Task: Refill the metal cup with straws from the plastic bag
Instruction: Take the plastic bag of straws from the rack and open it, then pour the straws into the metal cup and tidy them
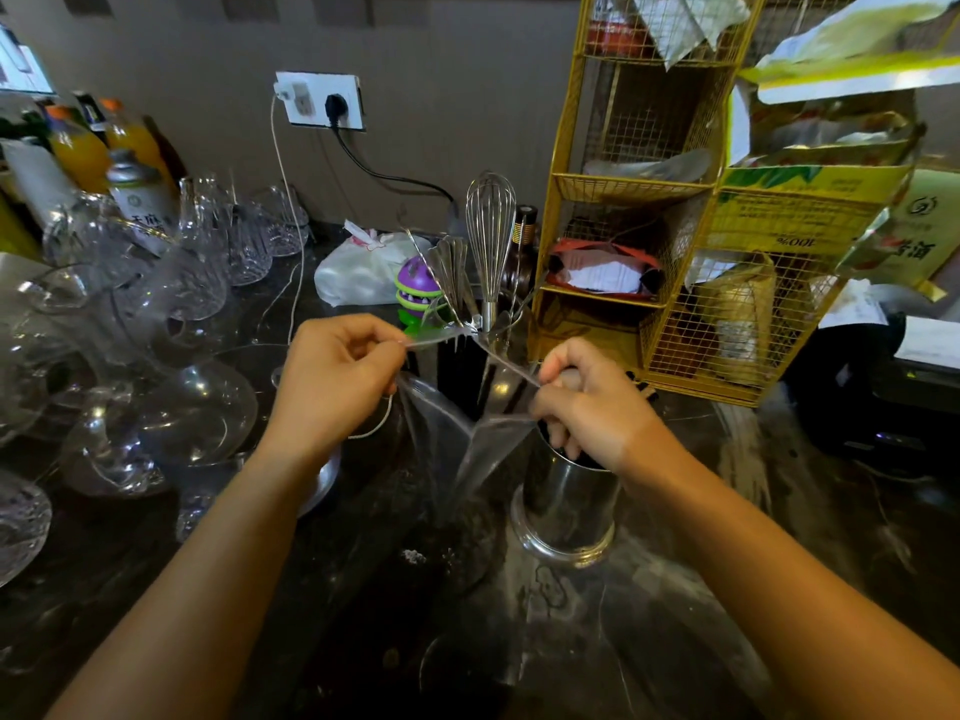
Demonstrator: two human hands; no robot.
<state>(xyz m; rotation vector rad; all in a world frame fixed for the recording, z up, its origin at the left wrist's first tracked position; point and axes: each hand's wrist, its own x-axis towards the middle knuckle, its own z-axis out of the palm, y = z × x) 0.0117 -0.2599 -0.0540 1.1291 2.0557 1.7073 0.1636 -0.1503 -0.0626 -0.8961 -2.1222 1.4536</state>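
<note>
A clear plastic bag (457, 444) hangs over the dark counter, its top stretched between both hands. My left hand (337, 381) pinches the bag's left top edge. My right hand (592, 407) pinches the right top edge, just above the mouth of the shiny metal cup (566, 506). The cup stands upright on the counter under my right hand. Dark straws (457, 376) show through the plastic behind the bag's opening; whether they sit inside the bag I cannot tell.
Several glass cups and decanters (156, 381) crowd the left side. A whisk in a utensil holder (491, 241), a purple toy (415, 288) and a white bag (358, 267) stand behind. A yellow wire rack (649, 210) rises at the right. A white cable (291, 210) hangs from the wall socket.
</note>
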